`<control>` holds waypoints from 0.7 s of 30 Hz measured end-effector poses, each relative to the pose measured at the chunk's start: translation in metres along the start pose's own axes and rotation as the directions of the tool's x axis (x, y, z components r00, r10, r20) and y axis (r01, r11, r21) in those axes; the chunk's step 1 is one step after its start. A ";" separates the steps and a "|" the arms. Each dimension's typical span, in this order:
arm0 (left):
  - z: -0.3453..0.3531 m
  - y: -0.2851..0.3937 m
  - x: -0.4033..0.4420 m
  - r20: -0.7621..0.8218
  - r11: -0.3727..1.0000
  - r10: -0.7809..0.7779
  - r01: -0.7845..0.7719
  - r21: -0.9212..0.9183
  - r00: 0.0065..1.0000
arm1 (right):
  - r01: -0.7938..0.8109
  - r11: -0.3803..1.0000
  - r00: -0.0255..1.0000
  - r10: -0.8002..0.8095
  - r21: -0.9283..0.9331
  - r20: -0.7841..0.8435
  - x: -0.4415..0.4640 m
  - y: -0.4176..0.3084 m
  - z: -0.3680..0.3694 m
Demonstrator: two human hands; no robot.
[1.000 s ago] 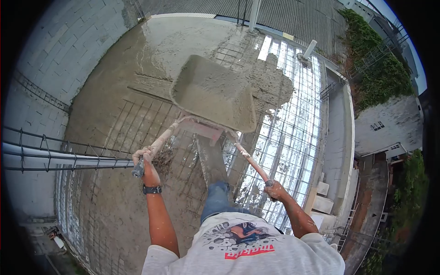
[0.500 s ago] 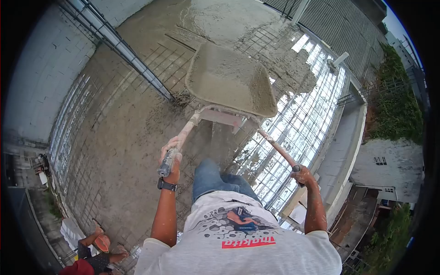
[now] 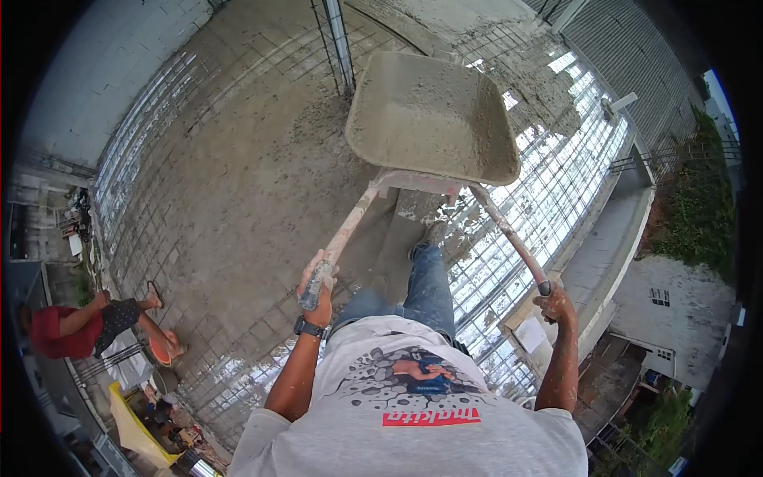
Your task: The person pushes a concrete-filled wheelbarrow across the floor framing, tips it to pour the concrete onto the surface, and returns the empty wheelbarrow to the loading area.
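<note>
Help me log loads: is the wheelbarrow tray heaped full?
No, the wheelbarrow tray holds no heap, only grey residue clinging inside.

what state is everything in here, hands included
left hand: closed on left handle
right hand: closed on right handle
wheelbarrow tray: smeared with grey residue, no heaped load
watch: strapped on left wrist
concrete: spread out, looks wet, surface rough
steel mesh: partly covered, exposed at right
</note>
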State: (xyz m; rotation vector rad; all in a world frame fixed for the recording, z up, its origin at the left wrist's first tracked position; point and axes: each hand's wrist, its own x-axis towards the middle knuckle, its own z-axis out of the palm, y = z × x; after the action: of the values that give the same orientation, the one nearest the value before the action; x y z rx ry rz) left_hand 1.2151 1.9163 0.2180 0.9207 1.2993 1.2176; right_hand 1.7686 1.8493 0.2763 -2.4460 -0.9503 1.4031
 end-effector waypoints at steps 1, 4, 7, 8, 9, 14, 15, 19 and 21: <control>-0.016 -0.006 -0.014 -0.020 0.999 -0.032 0.031 -0.029 0.999 | -0.059 0.987 0.996 0.048 -0.153 -0.074 -0.040 -0.022 0.018; -0.059 -0.018 -0.079 -0.039 0.993 -0.102 0.100 -0.065 0.994 | -0.074 0.997 0.997 0.074 -0.020 -0.021 -0.083 0.028 0.054; -0.097 -0.021 -0.128 -0.014 0.998 -0.054 0.054 0.009 0.998 | 0.040 0.988 0.998 -0.046 -0.146 -0.043 -0.109 0.094 0.085; -0.108 -0.020 -0.145 -0.008 0.999 -0.038 0.038 0.019 0.999 | 0.059 0.983 0.997 -0.066 -0.174 -0.036 -0.120 0.115 0.097; -0.122 -0.026 -0.163 -0.005 0.999 -0.031 0.031 0.036 1.000 | 0.041 0.979 0.997 -0.054 -0.199 -0.061 -0.143 0.121 0.110; -0.192 -0.064 -0.247 -0.013 0.995 0.013 -0.012 0.099 1.000 | -0.048 0.982 0.996 0.034 -0.184 -0.080 -0.245 0.139 0.182; -0.212 -0.083 -0.261 0.014 0.982 0.051 -0.053 0.180 0.999 | -0.016 0.980 0.997 0.001 -0.196 -0.076 -0.242 0.181 0.196; -0.274 -0.118 -0.320 0.015 0.981 0.052 -0.053 0.188 0.999 | -0.040 0.994 0.992 0.027 -0.099 -0.124 -0.315 0.221 0.263; -0.290 -0.091 -0.351 0.008 0.984 0.080 -0.081 0.157 0.997 | 0.025 0.986 0.989 -0.048 -0.163 -0.141 -0.342 0.255 0.290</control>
State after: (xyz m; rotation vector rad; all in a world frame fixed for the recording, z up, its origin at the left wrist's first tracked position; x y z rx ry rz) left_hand 0.9835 1.5167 0.1666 1.0962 1.3833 1.1885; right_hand 1.5214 1.3972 0.2530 -2.5886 -1.1081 1.1606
